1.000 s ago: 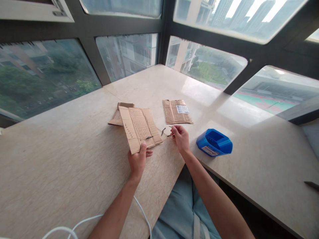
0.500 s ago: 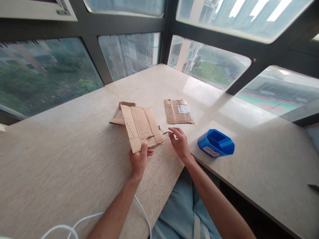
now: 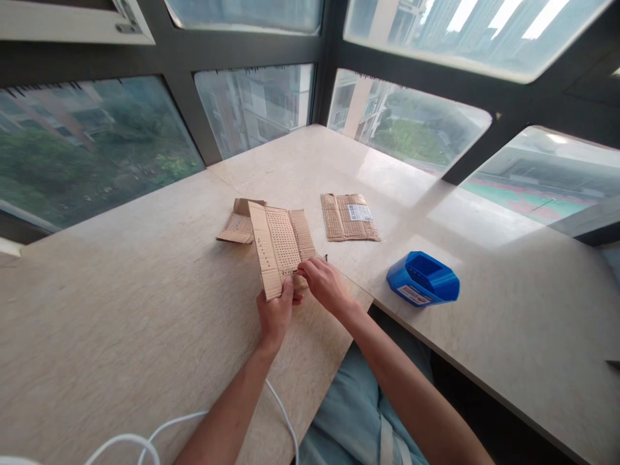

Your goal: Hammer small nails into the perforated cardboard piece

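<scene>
My left hand (image 3: pixel 275 315) grips the near edge of a perforated cardboard sheet (image 3: pixel 281 244), holding it tilted up off the beige table (image 3: pixel 121 310). My right hand (image 3: pixel 323 283) is pressed against the sheet's lower right part with fingers pinched together; what they hold is too small to make out. A small dark pin-like piece (image 3: pixel 325 258) lies on the table just past my right hand.
A second cardboard piece (image 3: pixel 238 226) lies behind the held sheet. Another cardboard piece with a white label (image 3: pixel 349 217) rests farther right. A blue plastic container (image 3: pixel 422 278) stands at the right. A white cable (image 3: pixel 159 431) trails at the near edge. Windows surround the table.
My right hand has moved left from the table, where it was by the small dark pieces, to the cardboard sheet. The sheet is tilted up more steeply in my left hand.
</scene>
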### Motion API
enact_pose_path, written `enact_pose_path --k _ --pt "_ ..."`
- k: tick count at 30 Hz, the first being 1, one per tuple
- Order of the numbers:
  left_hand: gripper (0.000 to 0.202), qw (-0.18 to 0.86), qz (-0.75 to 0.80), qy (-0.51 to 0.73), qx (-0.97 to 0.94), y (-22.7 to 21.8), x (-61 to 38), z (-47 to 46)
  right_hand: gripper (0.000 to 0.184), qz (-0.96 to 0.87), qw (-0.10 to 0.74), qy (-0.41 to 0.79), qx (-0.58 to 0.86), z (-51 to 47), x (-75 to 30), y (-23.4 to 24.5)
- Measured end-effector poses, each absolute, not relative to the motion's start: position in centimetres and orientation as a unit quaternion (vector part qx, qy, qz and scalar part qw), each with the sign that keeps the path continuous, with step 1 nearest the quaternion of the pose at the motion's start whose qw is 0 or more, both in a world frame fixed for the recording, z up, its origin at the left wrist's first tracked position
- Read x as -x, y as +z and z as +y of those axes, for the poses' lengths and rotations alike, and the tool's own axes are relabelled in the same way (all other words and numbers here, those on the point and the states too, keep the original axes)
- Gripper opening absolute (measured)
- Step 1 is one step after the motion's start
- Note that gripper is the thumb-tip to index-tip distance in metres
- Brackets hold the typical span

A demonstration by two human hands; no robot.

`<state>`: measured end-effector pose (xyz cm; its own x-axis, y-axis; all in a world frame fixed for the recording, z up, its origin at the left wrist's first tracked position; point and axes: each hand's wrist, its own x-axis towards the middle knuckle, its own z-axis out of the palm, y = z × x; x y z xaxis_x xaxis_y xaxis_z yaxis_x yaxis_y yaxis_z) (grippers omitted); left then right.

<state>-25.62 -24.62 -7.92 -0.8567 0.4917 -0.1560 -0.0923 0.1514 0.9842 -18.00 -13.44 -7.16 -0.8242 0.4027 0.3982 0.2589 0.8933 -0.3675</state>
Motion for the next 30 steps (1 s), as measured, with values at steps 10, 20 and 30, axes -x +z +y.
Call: enact_pose_path --k 10,20,30 --pt "0.033 0.239 0.723 0.631 -0.145 -7.9 25.7 -24.8 0.014 -0.969 0.226 0.092 0.035 -12.2 17.2 -6.0" --pt "0.029 0.231 0.723 0.635 -0.144 -8.0 25.9 -24.9 0.018 -0.948 0.229 0.170 0.142 -12.8 18.4 -6.4" --pt "0.030 0.245 0.719 0.641 -0.108 -7.2 25.6 -24.6 0.018 -0.950 0.236 0.204 0.028 -12.2 18.0 -5.7"
